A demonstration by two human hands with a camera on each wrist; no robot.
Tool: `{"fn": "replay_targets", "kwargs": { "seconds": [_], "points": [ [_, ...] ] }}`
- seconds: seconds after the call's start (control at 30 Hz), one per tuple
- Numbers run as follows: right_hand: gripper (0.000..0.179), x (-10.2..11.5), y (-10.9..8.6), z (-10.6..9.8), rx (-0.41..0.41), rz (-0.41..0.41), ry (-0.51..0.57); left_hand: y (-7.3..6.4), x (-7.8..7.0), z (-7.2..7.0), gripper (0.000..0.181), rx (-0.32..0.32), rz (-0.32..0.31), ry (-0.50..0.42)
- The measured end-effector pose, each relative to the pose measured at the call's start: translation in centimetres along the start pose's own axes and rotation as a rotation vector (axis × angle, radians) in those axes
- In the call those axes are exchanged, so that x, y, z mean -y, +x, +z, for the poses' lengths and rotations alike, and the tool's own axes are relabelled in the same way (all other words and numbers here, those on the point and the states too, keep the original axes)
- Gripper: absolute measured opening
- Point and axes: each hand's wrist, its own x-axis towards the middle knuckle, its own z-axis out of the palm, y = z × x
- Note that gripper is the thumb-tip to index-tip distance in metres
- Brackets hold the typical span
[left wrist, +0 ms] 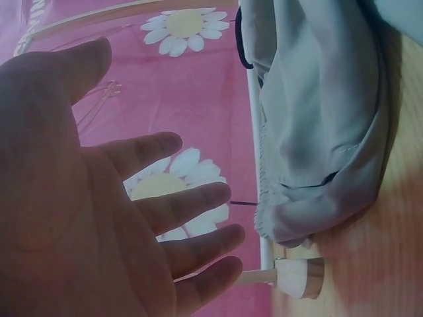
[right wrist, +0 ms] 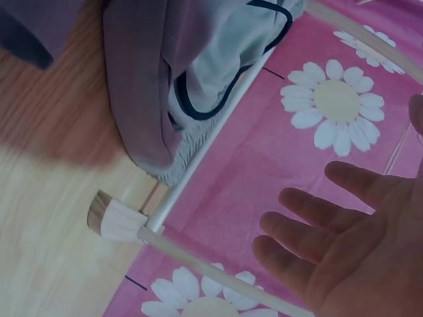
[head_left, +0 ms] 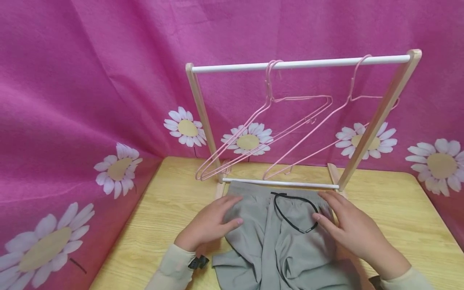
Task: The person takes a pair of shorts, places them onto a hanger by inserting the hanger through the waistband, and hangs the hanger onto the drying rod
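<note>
1. Nearest us, grey pants lie on the wooden worktop, their legs rumpled toward the person in pale sleeves. The cloth looks light, soft and perhaps slightly slippery; it would likely sag wherever unsupported, with little in it to break.
2. The surest hold is probably the gathered waistband, taken at its two ends, clear of the loose black cord looped over the front.
3. The pants lie between the left hand and the right hand, which hover near the waistband's ends. Both hands are released, fingers extended and spread, grasping nothing; the wrist views show them apart from the cloth.
4. Just beyond the waistband stands a rack with wooden posts, its white lower rod close behind the pants.
5. Three pink hangers hang above, two of them together at left.
6. Farthest off, a magenta curtain blooms with white daisies.
</note>
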Motion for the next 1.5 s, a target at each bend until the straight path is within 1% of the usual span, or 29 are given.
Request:
{"fn": "replay_targets", "kwargs": {
  "seconds": [0.23, 0.43, 0.57, 0.67, 0.77, 0.9, 1.0, 1.1, 1.2, 1.33, 1.5],
  "points": [
    [0.061, 0.4, 0.4, 1.3, 0.025, -0.008, 0.003, 0.1, -0.1, 1.3, 0.071, 0.03, 0.006, 0.028],
    [0.063, 0.1, 0.9, 2.4, 0.051, 0.0, 0.005, 0.2, -0.3, 2.4, 0.071, 0.063, -0.008, 0.073],
    [0.065, -0.3, 1.2, 3.0, 0.062, 0.006, 0.001, 0.2, -0.3, 2.9, 0.072, 0.071, 0.005, 0.087],
    [0.065, -0.7, 1.4, 3.5, 0.061, -0.002, -0.003, 0.0, -0.5, 3.0, 0.072, 0.077, 0.012, 0.086],
    [0.065, -1.1, 1.7, 3.7, 0.079, 0.014, -0.007, 0.0, -0.7, 3.1, 0.071, 0.092, 0.007, 0.083],
    [0.068, -1.6, 2.4, 3.9, 0.129, 0.055, -0.021, -0.1, -0.9, 3.1, 0.072, 0.127, -0.016, 0.072],
    [0.069, -2.0, 2.9, 4.0, 0.147, 0.066, -0.022, -0.1, -0.9, 3.2, 0.072, 0.152, -0.035, 0.062],
    [0.068, -2.4, 3.3, 4.1, 0.149, 0.065, -0.01, -0.1, -0.8, 3.3, 0.072, 0.163, -0.045, 0.057],
    [0.068, -2.8, 3.4, 4.3, 0.148, 0.068, 0.0, -0.2, -0.9, 3.3, 0.071, 0.163, -0.039, 0.065],
    [0.067, -3.3, 3.5, 4.6, 0.145, 0.072, 0.006, -0.2, -0.9, 3.5, 0.071, 0.168, -0.032, 0.076],
    [0.067, -3.8, 3.5, 5.1, 0.152, 0.087, 0.005, -0.1, -0.7, 3.8, 0.072, 0.179, -0.041, 0.086]
  ]
}}
